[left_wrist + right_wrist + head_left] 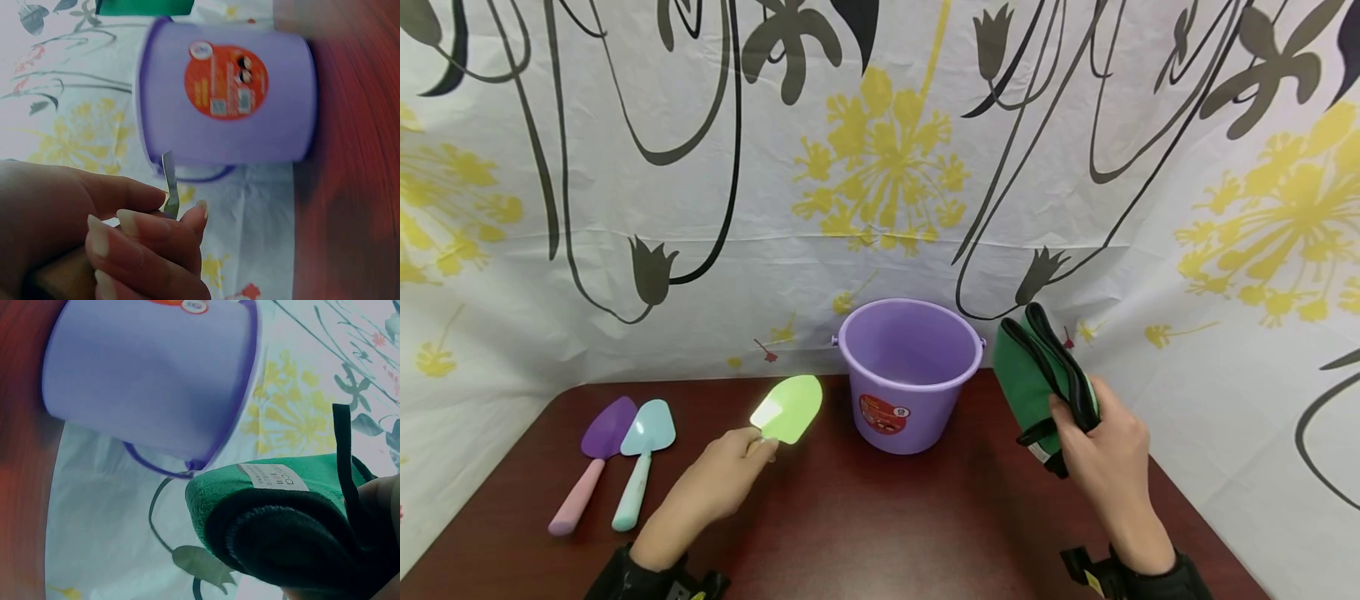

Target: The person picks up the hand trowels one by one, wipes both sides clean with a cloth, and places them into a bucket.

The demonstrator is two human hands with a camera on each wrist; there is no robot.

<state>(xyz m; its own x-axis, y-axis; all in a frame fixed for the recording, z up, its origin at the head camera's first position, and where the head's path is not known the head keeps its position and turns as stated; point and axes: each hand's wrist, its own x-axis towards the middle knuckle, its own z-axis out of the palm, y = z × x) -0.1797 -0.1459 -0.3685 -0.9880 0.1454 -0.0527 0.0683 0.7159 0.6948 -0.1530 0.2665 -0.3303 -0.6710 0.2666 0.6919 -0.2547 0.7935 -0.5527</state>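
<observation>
My left hand (722,475) grips a yellow-green toy shovel (793,408), its blade pointing up and right, just left of a purple bucket (936,417). The shovel's handle is hidden inside the fist; the left wrist view catches the blade (167,172) nearly edge-on. To the bucket's right, my right hand (1108,458) holds a folded green cloth (1022,379) with black edging, thumb on the near side. A white label (273,477) and a black strap (343,450) show on it in the right wrist view. The bucket stands upright, with a red sticker (882,414) in front.
A purple shovel (608,427) with a pink handle and a light blue shovel (647,429) lie side by side at the table's left. The dark red-brown table (865,533) meets a patterned white sheet (760,200) that hangs behind and along both sides.
</observation>
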